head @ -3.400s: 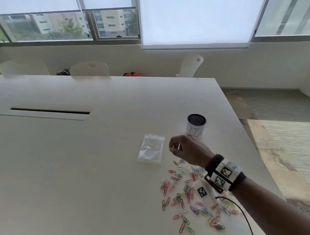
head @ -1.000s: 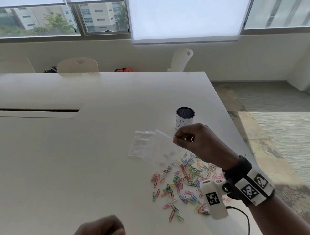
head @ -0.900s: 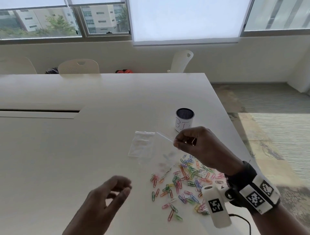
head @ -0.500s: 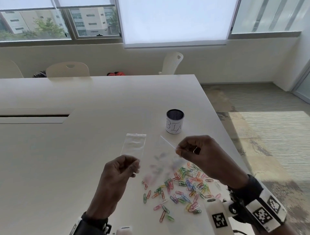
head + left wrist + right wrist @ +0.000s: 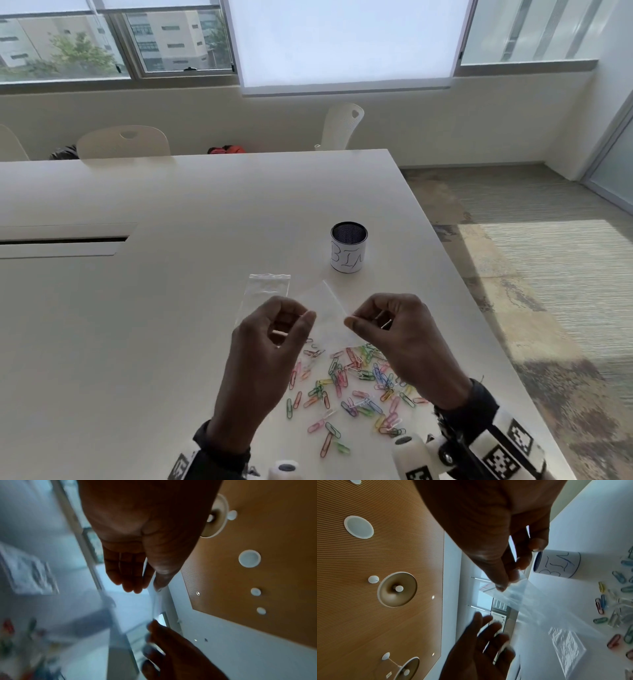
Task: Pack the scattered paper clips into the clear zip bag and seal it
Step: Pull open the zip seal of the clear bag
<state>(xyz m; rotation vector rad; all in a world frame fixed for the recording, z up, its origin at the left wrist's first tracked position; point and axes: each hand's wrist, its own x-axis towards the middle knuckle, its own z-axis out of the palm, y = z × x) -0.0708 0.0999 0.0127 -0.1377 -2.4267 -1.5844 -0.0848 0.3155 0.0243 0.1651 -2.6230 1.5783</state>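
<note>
- While held up over the white table (image 5: pixel 171 325), stretches between both hands: a clear zip bag (image 5: pixel 325 315), one edge in each.
- Pinches the bag's left edge between thumb and forefinger: left hand (image 5: pixel 270 342), other fingers curled loosely behind, as the left wrist view confirms.
- Pinches the right edge the same way: right hand (image 5: pixel 397 335), thumb tip and forefinger closed on the film, remaining fingers curled in towards the palm.
- Hangs in the air just above the far edge of the clip scatter, tilted, with nothing visible inside; whether the mouth is parted cannot be told.
- Lie loose on the table below and just near the hands: coloured paper clips (image 5: pixel 349 387), pink, green, blue, yellow, spread out in a rough patch, some overlapping.
- Rests flat on the table just beyond the left hand: a second clear bag (image 5: pixel 267 284), crinkled, partly hidden by the knuckles.
- Stands upright further back, well apart from the clips: a dark mesh cup (image 5: pixel 348 251) wrapped in white paper with handwritten letters.
- Wrap both wrists: black bands with checkered markers.
- Sit beyond the table's far edge: pale chairs (image 5: pixel 123 142), under wide windows.
</note>
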